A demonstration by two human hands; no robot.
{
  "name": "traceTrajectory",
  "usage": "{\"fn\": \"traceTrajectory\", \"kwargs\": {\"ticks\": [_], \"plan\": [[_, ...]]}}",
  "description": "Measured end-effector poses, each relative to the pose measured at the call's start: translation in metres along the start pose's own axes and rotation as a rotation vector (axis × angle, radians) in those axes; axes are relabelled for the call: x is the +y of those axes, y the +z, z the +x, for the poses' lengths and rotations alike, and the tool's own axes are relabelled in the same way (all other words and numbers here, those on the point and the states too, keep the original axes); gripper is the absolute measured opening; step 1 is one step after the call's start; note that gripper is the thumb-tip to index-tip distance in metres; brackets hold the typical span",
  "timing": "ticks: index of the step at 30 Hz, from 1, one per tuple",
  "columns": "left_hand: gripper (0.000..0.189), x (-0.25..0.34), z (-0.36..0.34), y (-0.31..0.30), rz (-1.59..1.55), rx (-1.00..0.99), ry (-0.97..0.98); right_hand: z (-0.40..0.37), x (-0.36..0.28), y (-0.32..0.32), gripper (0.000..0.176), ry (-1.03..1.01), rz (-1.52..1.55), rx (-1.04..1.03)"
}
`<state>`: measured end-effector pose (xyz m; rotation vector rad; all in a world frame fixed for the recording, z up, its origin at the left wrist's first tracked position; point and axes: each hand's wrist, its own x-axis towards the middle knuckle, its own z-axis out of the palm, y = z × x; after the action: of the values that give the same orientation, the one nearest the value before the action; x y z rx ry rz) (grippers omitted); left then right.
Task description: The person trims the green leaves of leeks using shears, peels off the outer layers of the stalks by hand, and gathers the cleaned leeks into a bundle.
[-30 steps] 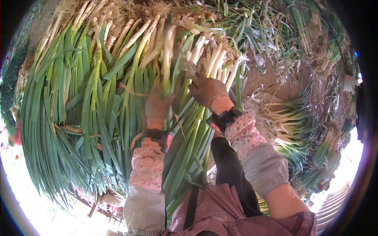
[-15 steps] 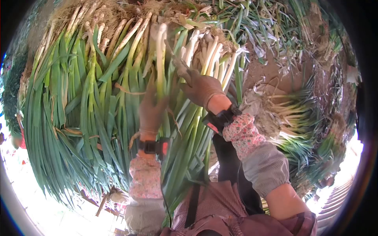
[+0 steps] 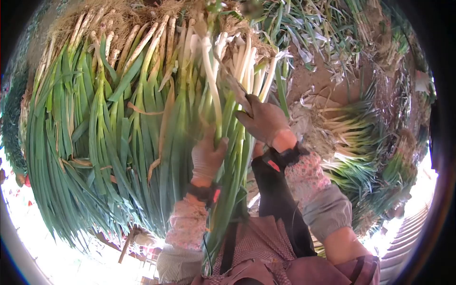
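Note:
My left hand (image 3: 209,154), in a brown glove, is wrapped round the green part of a long leek (image 3: 212,80) with a white stem and roots at the top. Gloved as well, my right hand (image 3: 263,118) is closed on the handle of a knife (image 3: 232,85), whose blade points up and left beside the white stem. Under and around both hands lie more leeks (image 3: 142,109), with their roots toward the top and green leaves toward the bottom.
At the right, a smaller bundle of leeks (image 3: 354,135) lies on the brown ground (image 3: 308,78). Loose leaves and trimmings (image 3: 304,28) are scattered at the top right. My clothed lap (image 3: 256,237) is at the bottom.
My left hand has moved right and slightly down, and its fingers now hold the leek. My right hand has moved right and down with the knife.

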<state>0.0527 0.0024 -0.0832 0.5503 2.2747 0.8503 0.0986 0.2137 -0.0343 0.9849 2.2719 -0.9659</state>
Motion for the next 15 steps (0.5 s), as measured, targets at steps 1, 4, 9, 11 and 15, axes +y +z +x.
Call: {"fn": "traceTrajectory", "kwargs": {"ticks": [1, 4, 9, 11, 15], "plan": [[0.054, -0.002, -0.003, 0.002, 0.029, 0.006, 0.02, 0.008, 0.002, 0.003, 0.052, 0.024, -0.015, 0.007], [0.058, -0.002, 0.005, 0.001, 0.12, 0.023, 0.041, 0.03, -0.006, -0.001, 0.053, 0.01, -0.065, 0.009], [0.063, 0.009, 0.006, -0.006, 0.131, -0.058, -0.143, 0.047, -0.013, 0.001, 0.054, 0.011, -0.152, -0.032], [0.064, 0.009, 0.005, -0.008, 0.166, -0.059, -0.123, 0.049, -0.009, 0.007, 0.054, 0.026, -0.136, -0.023], [0.066, 0.019, 0.003, -0.009, 0.225, -0.107, -0.112, 0.033, -0.012, 0.002, 0.054, 0.048, -0.12, -0.026]]}}
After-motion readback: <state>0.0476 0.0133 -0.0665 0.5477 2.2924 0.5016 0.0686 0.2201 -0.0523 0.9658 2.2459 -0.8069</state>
